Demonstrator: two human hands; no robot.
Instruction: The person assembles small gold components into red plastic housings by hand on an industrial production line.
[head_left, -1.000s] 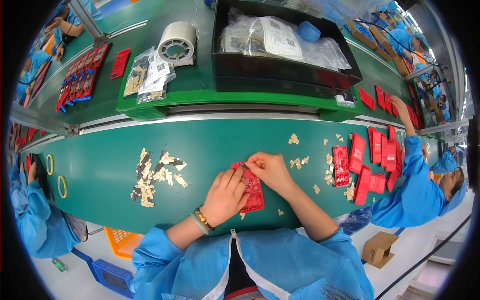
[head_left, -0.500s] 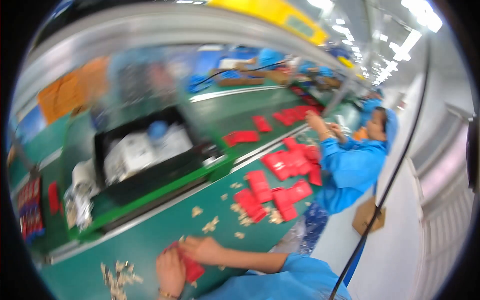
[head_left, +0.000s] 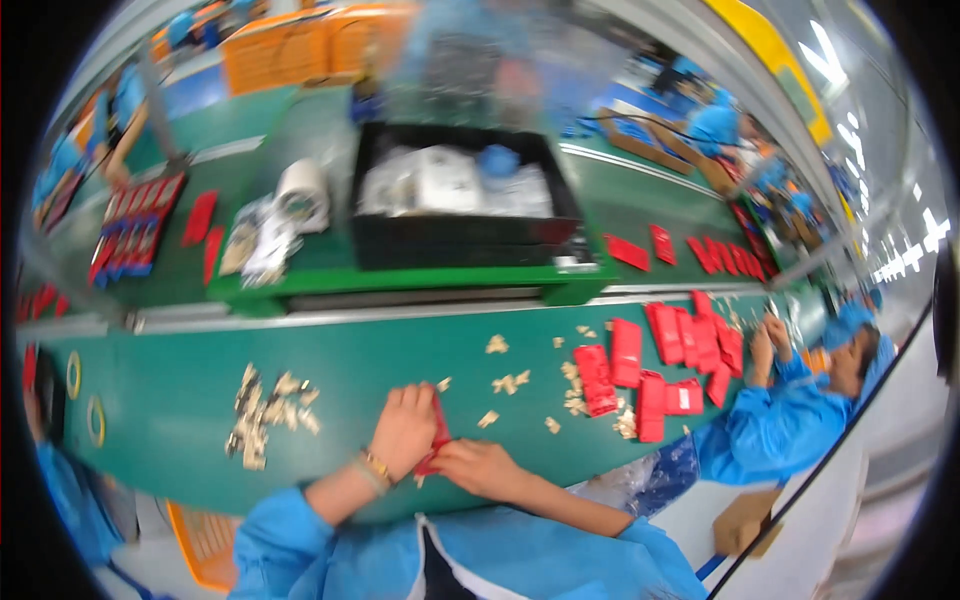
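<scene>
Both of my hands are closed around a flat red oblong piece (head_left: pixel 439 430) above the green worktop, near its front edge. My left hand (head_left: pixel 405 430) covers the piece's left side. From the right, my right hand (head_left: pixel 478 468) grips its lower end. The fingers hide much of the piece, so its exact kind is unclear. To the left of my hands lies a loose heap of small cream and dark pieces (head_left: pixel 265 412). Small cream pieces (head_left: pixel 510 383) are scattered to the right, beside a group of similar red pieces (head_left: pixel 626 352).
A green-edged raised stand (head_left: pixel 420 281) holds a black bin (head_left: pixel 460 240) with white items and bags. A white roll (head_left: pixel 302 195) stands beside it. At right, a co-worker in blue (head_left: pixel 780 425) handles something small. Yellow tape rings (head_left: pixel 96 420) lie at far left.
My view has swung left, so the bench now appears more level and more of its left side shows. Both hands still hold the red piece, now in a more upright position.
</scene>
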